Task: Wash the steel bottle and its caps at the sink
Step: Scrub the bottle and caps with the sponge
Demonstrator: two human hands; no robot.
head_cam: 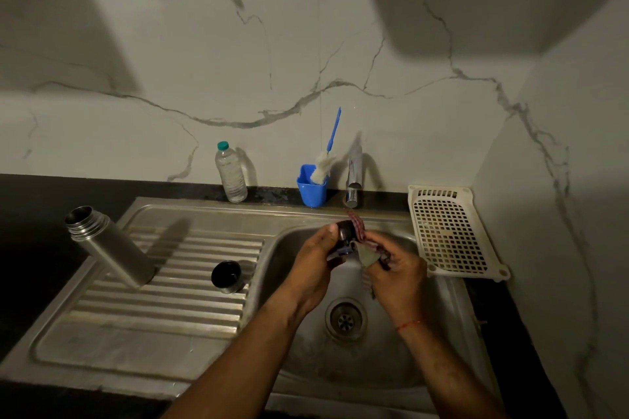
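Hands meet over the sink [442, 333] basin: the left hand [315, 262] curls round a dark cap [345, 231], and the right hand [400, 270] clutches a reddish scrub cloth [357, 224] pressed against it. Scrubbing this cap looks to be the step in hand. Farther left, on the drainboard [153, 316], wait the second cap [227, 275] and the steel bottle [109, 248] (uncapped, standing). Behind, the tap [354, 180] shows no stream I can make out. Rinsing likely comes next, which calls for running water and turning the cap under it.
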